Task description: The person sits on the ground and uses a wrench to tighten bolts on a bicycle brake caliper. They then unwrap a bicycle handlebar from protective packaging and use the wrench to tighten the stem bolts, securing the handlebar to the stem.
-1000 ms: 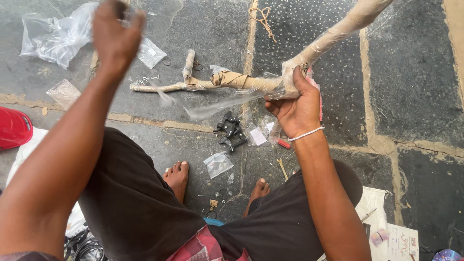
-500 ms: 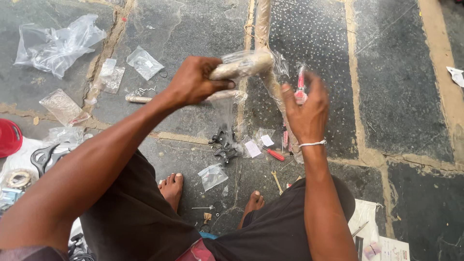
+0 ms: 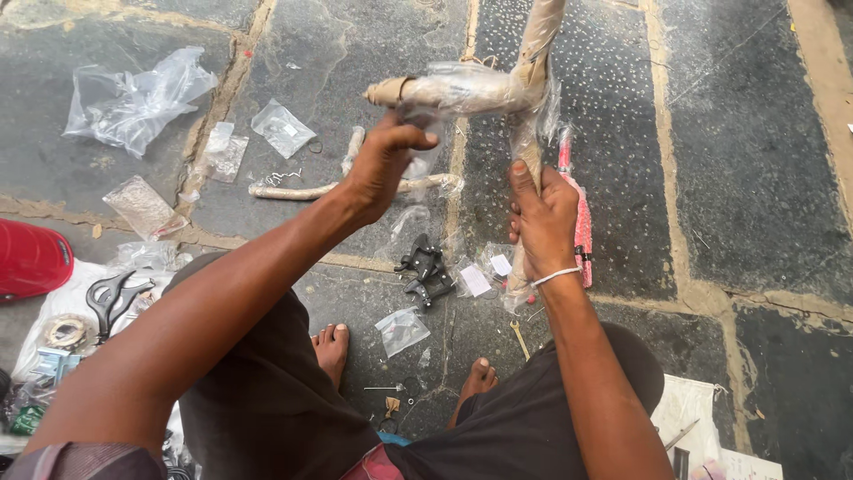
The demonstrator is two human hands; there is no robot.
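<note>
- Head view, looking down over my knees: my left hand (image 3: 384, 169) now has its fingers curled around loose clear plastic hanging under the wrapped frame part (image 3: 471, 89), a cross-shaped piece in brown paper and clear film.
- Half a second ago that hand lay on top of the horizontal bar; it has dropped below it and bunched the film in a pinching grip.
- My right hand (image 3: 542, 222) is where it was, fingers closed around the lower upright bar of the wrapped piece, thumb pointing up along it. A thin white band circles that wrist.
- A red tool (image 3: 577, 213) shows just behind the right hand; I cannot tell whether the hand also holds it.
- Judging by the shift, the wrapping is being pulled away from the bar; most of the paper and film is still on.
- The piece is held up in the air above the floor (image 3: 755, 178), in front of my bare feet.
- Underfoot are large dark stone slabs with sandy joints.
- A second wrapped bar (image 3: 293, 188) lies on the floor beyond the left hand.
- Small black metal parts (image 3: 425, 271) sit between my hands and feet, among little clear bags.
- A crumpled clear plastic bag (image 3: 133, 102) lies far left, and a red object (image 3: 31, 260) at the left edge.
</note>
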